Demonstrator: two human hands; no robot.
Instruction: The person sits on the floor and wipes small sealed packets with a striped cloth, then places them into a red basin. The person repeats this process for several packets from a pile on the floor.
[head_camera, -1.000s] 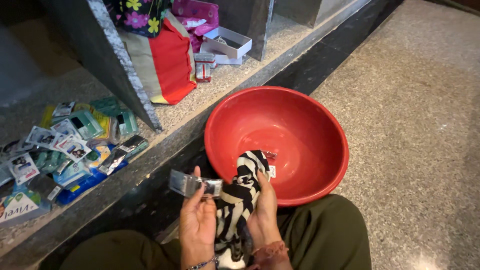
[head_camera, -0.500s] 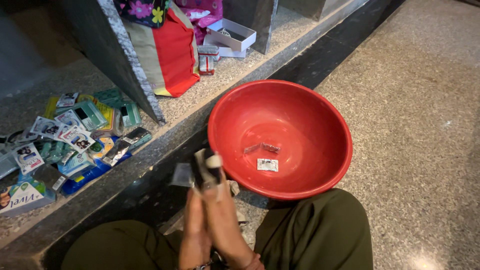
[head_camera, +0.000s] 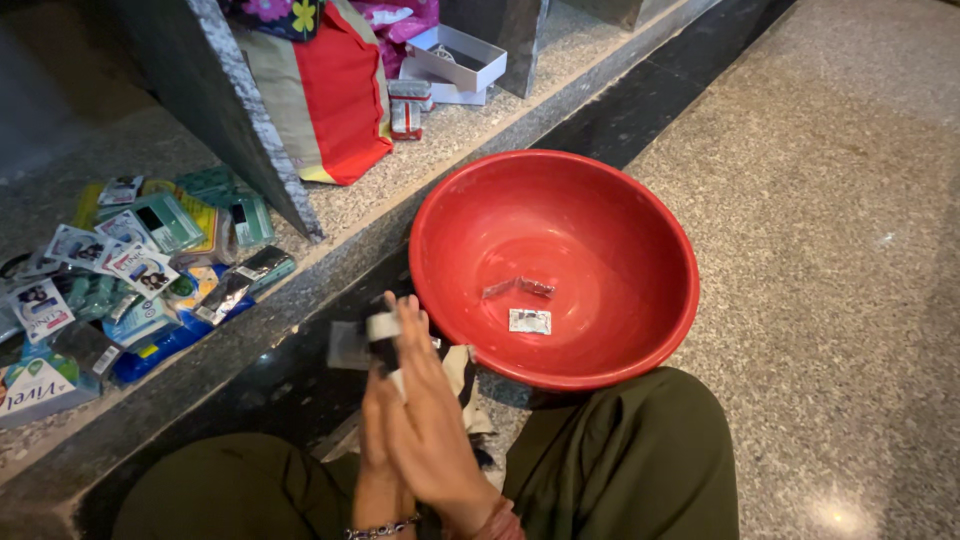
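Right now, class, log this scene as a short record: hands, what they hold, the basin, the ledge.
Hands: left hand and right hand pressed together over the lap
Held: black-and-white cloth wrapped round a silvery packet
Basin: red basin on the floor, three small foil sachets inside
Ledge: heap of sachets, red bag, open white box

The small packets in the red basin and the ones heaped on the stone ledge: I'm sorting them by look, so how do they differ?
The basin packets are few, plain silvery and lie apart on the basin's floor. The ledge packets are many, mostly printed in green, blue and white, and overlap in a heap. The basin ones look smaller; the ledge ones vary in size. Both are flat, sealed-looking sachets.
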